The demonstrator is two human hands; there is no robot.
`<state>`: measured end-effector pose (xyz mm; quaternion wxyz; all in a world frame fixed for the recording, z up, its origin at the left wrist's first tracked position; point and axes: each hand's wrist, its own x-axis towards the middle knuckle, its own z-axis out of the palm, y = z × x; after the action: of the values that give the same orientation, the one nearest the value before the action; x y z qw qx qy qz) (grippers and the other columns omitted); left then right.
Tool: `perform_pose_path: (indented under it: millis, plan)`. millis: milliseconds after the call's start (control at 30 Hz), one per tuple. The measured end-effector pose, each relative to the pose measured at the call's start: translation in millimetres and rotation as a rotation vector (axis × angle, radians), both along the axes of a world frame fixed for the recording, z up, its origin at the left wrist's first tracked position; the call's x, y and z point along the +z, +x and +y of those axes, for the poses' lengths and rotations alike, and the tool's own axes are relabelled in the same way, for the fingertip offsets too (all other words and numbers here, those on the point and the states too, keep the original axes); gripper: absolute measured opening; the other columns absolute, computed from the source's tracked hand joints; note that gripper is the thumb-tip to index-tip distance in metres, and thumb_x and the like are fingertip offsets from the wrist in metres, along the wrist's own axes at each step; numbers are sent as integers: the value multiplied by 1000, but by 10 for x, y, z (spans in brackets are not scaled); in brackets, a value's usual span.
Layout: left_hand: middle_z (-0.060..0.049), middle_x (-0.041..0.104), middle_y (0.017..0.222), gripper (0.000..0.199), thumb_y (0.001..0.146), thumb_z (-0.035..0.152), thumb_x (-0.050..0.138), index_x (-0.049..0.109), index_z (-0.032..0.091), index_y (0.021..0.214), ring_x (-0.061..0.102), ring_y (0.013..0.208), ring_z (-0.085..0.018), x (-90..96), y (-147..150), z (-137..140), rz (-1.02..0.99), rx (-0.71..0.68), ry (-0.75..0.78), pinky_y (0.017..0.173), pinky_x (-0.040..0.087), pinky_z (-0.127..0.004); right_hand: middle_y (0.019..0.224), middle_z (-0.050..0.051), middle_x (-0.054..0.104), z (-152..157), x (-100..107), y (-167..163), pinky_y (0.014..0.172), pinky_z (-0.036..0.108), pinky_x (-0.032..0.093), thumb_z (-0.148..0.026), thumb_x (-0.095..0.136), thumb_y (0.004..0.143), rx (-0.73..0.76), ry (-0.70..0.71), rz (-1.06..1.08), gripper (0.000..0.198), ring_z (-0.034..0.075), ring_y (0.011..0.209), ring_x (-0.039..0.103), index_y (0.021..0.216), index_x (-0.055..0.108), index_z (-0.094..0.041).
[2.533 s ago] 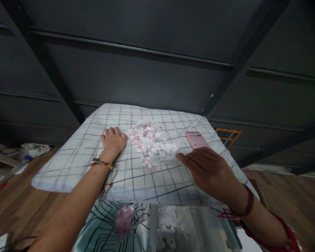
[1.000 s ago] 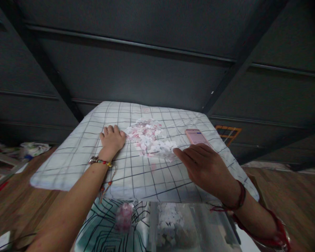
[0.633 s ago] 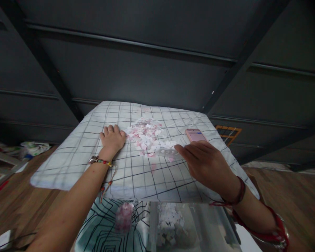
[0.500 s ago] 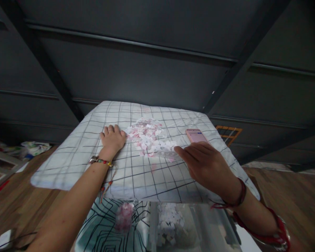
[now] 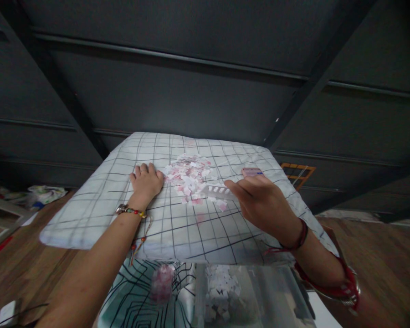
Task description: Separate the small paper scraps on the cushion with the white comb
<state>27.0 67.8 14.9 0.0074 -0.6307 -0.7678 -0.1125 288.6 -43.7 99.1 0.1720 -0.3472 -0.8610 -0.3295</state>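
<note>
My left hand (image 5: 146,179) lies flat on the white checked cloth (image 5: 102,200), fingers spread, beside a pile of small white and pink paper pieces (image 5: 188,172). My right hand (image 5: 259,200) is closed on one end of a pale plastic strip (image 5: 216,189) with a row of slots or bumps; its exact kind cannot be made out. The strip's far end reaches into the near right edge of the pile. Behind my right hand lies a pink phone (image 5: 252,171), partly covered by it.
A clear plastic bin (image 5: 273,291) holding white paper pieces (image 5: 222,287) stands below the front edge. Left of it, a clear bag of pink pieces (image 5: 162,283) rests on teal patterned fabric (image 5: 126,296). A dark panelled wall (image 5: 177,100) rises behind the table.
My right hand has moved slightly up and left, covering more of the phone. The strip has turned, and its slotted side shows more clearly. My left hand has stayed in place.
</note>
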Motion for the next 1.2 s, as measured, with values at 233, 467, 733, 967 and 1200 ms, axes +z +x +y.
perform_pose_path:
  millis: [233,467,733,967,1200]
  plan:
    - [-19,38,142,54,88,31,23,39,7,134,30,133,-36,-15,-6,5,3,-4,2,104,28,-52,68,3,58,-86,-21,26,60,31,39,1,39,80,22,-9,-6,29,16,64,45,97,60,-9]
    - [-20,37,142,55,88,30,23,38,6,135,29,133,-36,-17,-1,5,4,-9,-1,105,27,-52,70,3,61,-258,49,37,64,31,42,3,40,79,88,-93,46,30,15,66,50,97,61,-8]
    - [-20,37,143,56,88,31,23,38,6,135,28,134,-36,-10,-8,4,-14,-5,-12,105,26,-52,67,2,61,-165,13,-58,62,30,42,2,40,81,115,-46,48,28,15,64,50,97,61,-9]
    - [-19,37,143,56,88,32,23,38,7,135,29,134,-35,-7,-4,10,-6,2,-15,105,26,-51,66,2,61,-294,77,9,61,29,43,1,40,82,164,-106,65,27,14,64,51,94,61,-10]
    - [-19,38,142,54,88,31,23,40,8,133,30,133,-35,12,-1,-1,-5,-2,-19,104,27,-51,67,3,62,-274,26,6,63,30,44,1,41,82,143,-91,61,27,14,65,51,97,61,-9]
